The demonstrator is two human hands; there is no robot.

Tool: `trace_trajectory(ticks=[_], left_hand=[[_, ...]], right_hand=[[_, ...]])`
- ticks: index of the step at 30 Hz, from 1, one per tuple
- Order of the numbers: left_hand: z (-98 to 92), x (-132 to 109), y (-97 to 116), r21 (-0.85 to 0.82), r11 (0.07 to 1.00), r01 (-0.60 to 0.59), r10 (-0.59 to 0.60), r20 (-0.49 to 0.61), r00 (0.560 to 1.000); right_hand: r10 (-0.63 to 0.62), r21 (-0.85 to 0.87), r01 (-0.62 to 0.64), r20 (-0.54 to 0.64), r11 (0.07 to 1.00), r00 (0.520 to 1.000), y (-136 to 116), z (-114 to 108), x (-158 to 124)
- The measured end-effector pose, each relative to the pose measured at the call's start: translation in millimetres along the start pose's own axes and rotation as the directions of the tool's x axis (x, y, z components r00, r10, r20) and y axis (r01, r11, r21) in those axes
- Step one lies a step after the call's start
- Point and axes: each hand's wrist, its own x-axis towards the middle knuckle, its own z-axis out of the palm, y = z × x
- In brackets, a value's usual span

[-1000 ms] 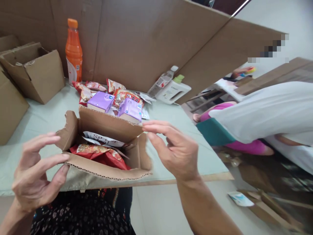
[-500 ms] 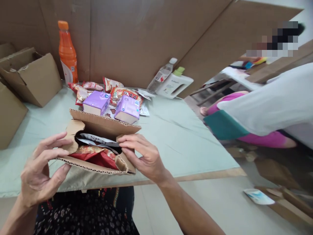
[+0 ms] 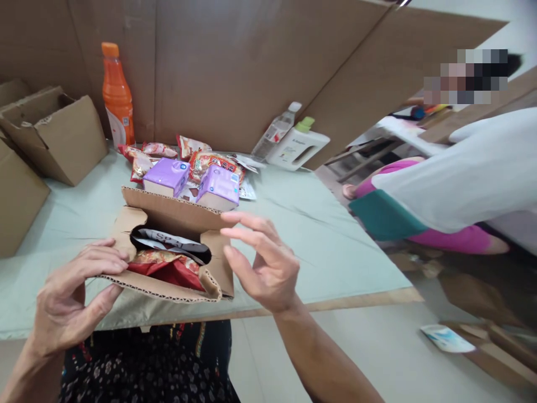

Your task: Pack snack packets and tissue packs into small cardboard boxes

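A small cardboard box (image 3: 168, 215) stands open at the near edge of the table, with a red snack packet (image 3: 168, 268) and a black-and-white packet (image 3: 168, 242) inside. My left hand (image 3: 71, 296) pinches the box's near-left flap between thumb and fingers. My right hand (image 3: 262, 263) hovers just right of the box with fingers apart and holds nothing. Behind the box lie two purple tissue packs (image 3: 218, 187) and several snack packets (image 3: 146, 157).
An orange drink bottle (image 3: 117, 95) stands at the back left beside empty cardboard boxes (image 3: 54, 131). A clear bottle (image 3: 277, 131) and a white jug (image 3: 297, 148) lie at the back. Cardboard sheets (image 3: 235, 61) wall the table. A person in white (image 3: 470, 173) bends at the right.
My right hand pressed the box's right side flap inward, then lifted off and opened. My left hand stays on the left flap.
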Motion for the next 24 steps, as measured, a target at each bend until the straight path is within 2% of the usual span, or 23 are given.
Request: trace_trajectory(ticks=[2,5,7,9,12,14,19,22,24], left_hand=[[-2.6,-2,0,-0.004,1.0,-0.008,0.008,0.017,1.0],[-5.2,-4,-1,0.0,1.0,-0.01,0.01,0.033,0.999],[-6.1,-5,-2,0.011,1.0,-0.004,0.003,0.038,0.999],[-6.3,-5,-3,0.02,1.0,0.004,-0.005,0.038,0.999],[-4.9,-3,-4,0.028,0.999,0.017,-0.018,0.03,0.999],[-2.4,-4,-4,0.038,0.999,0.037,-0.037,0.006,0.999],[6.2,-10,-5,0.107,0.98,0.166,-0.15,-0.146,0.978],[9.5,-9,-7,0.206,0.938,0.278,-0.232,-0.222,0.947],[11.0,-4,-8,0.313,0.906,0.283,-0.213,-0.239,0.947]], right_hand=[[-0.053,0.092,0.042,0.113,0.995,0.992,-7,-2,1],[-0.106,0.258,0.026,0.301,0.966,0.948,-13,-5,2],[-0.113,0.339,-0.024,0.379,0.941,0.918,-14,-7,3],[-0.109,0.387,-0.063,0.406,0.92,0.907,-15,-10,3],[-0.121,0.421,-0.065,0.398,0.905,0.909,-18,-13,2],[-0.106,0.394,-0.046,0.355,0.918,0.929,-23,-14,0],[-0.035,0.114,0.017,0.155,0.993,0.987,-32,-14,-8],[-0.008,-0.037,0.012,0.129,0.999,0.992,-30,-13,-12],[0.005,-0.133,0.01,0.11,0.991,0.994,-25,-11,-13]])
